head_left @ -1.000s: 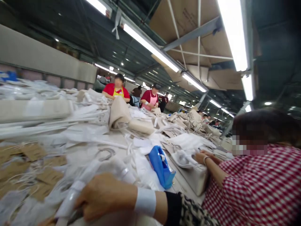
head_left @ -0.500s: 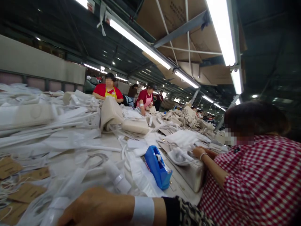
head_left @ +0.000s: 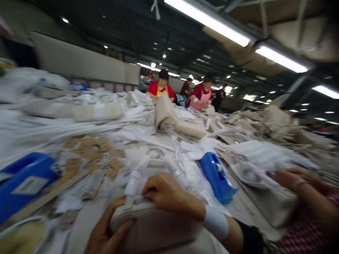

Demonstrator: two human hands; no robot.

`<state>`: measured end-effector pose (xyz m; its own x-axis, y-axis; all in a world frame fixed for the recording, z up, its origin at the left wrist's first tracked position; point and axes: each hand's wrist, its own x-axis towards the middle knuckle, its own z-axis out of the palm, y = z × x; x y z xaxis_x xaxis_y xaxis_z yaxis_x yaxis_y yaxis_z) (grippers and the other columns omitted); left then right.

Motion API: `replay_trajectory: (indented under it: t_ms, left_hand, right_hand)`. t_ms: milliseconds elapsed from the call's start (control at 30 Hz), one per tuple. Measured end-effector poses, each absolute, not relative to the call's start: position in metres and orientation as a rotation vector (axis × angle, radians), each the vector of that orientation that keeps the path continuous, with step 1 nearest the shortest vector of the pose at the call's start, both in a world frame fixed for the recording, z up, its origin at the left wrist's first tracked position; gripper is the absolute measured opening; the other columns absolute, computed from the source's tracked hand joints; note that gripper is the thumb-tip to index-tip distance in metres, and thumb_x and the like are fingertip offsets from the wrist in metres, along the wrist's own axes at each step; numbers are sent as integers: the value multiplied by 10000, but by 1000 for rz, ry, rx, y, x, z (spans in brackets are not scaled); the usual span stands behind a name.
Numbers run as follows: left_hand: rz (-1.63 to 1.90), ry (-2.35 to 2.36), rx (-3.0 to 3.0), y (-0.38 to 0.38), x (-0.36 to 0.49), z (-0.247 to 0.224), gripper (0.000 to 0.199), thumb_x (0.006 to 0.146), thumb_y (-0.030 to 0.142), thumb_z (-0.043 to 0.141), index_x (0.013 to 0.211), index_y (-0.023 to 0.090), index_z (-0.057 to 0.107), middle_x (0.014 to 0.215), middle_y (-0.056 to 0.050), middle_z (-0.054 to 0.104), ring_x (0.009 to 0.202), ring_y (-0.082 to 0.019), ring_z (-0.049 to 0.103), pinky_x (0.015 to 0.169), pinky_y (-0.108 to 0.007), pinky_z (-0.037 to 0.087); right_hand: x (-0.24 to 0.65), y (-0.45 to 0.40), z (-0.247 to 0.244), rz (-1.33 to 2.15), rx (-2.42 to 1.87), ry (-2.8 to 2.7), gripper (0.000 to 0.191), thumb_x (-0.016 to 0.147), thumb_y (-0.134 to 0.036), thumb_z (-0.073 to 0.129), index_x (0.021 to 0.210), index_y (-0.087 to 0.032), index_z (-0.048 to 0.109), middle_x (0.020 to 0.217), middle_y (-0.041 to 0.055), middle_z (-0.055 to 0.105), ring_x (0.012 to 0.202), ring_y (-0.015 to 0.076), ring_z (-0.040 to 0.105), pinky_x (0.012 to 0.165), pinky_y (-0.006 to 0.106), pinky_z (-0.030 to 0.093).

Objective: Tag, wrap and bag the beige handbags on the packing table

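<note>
A beige handbag (head_left: pixel 159 225) lies on its side or tilted in front of me, its far edge toward the table's middle. My left hand (head_left: pixel 109 225) grips its left end, thumb on the near face and fingers around the edge. My right hand (head_left: pixel 169 194) is closed at the bag's top edge, fingers curled down; blur hides exactly what is pinched there. A handle in white wrapping (head_left: pixel 134 181) rises just beyond the bag, between my hands. A white band circles my right wrist.
Blue tape dispensers stand at right (head_left: pixel 218 180) and left (head_left: pixel 29 187). Brown card tags (head_left: pixel 92 151) lie among white wrapping. A round tub (head_left: pixel 23 233) sits at lower left. On the right, a co-worker's hands (head_left: pixel 293 180) work on another beige bag (head_left: pixel 275 204). More people stand behind the piles.
The view has swung left and down. My left hand and the handbag have come into view. My right hand, earlier low at left over white wrapping, is now at the bag's top edge.
</note>
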<state>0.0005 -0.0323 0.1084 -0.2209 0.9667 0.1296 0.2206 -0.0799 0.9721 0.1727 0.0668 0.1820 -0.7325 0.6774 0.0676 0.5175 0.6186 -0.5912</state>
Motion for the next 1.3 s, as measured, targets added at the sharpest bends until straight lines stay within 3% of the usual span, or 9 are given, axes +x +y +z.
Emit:
replay_trajectory:
  t_ms: [133,267,400,600,833,1000,1133,1200,1300]
  left_hand:
    - [1376,1313,1365,-38,-6,101,276,812,432,671,989,222,636,960,-15,656,927,-229,600,829,-280,480]
    - [1455,1170,1302,-36,-2,97,243,828,367,676,991,207,594,944,-4,580,912,-191,549,828,-252,434]
    - [1510,1090,1225,-40,3,95,282,808,320,697,1031,205,568,966,-7,558,910,-186,521,824,-258,419]
    - [1542,1042,1178,-40,5,91,290,802,306,709,1030,201,563,947,-7,544,858,-171,505,777,-259,412]
    - [1693,1088,1017,-53,7,75,762,683,451,830,1308,261,437,1211,-52,520,1146,-245,505,989,-322,406]
    - [1710,1122,680,-59,-6,76,343,867,468,614,1076,199,576,1095,-74,594,1107,-240,557,972,-351,458]
    - [1498,1023,521,-50,-6,86,277,737,370,753,895,167,650,910,-57,678,914,-226,637,838,-308,514]
    - [1405,981,450,-40,-5,86,277,687,352,792,863,173,677,885,-56,709,878,-249,663,766,-316,536]
    - [1336,944,438,-15,-10,78,403,443,212,899,792,182,703,755,-36,727,812,-300,685,681,-333,555]
  right_hand:
    - [179,65,190,1015,-933,-2527,199,863,-141,560,791,-180,742,751,5,692,697,134,618,665,230,427]
    - [185,50,195,1039,-933,-2663,175,891,-308,603,983,-206,712,958,37,657,870,185,609,782,284,461]
    - [187,31,179,743,-1066,-2775,441,755,-207,718,1188,-217,639,1141,82,608,1063,275,552,929,411,462]
    - [184,36,172,727,-960,-2901,409,829,-189,634,1229,-271,618,1104,65,598,1022,259,555,873,411,497]
    - [190,43,172,677,-872,-2986,391,866,-311,655,1256,-292,630,1111,70,595,1010,225,606,854,327,543]
    - [204,46,159,448,-694,-2953,450,862,-319,681,1301,-313,581,1051,55,584,914,181,618,794,260,545]
    - [199,33,165,341,-736,-2904,459,811,-329,742,1244,-295,593,992,43,567,870,193,594,733,295,519]
    - [193,30,163,288,-763,-2885,472,746,-432,792,1170,-298,632,947,29,565,826,195,580,678,300,487]
    - [187,42,150,169,-711,-2830,540,708,-662,731,1130,-334,654,938,8,576,788,168,552,640,276,438]
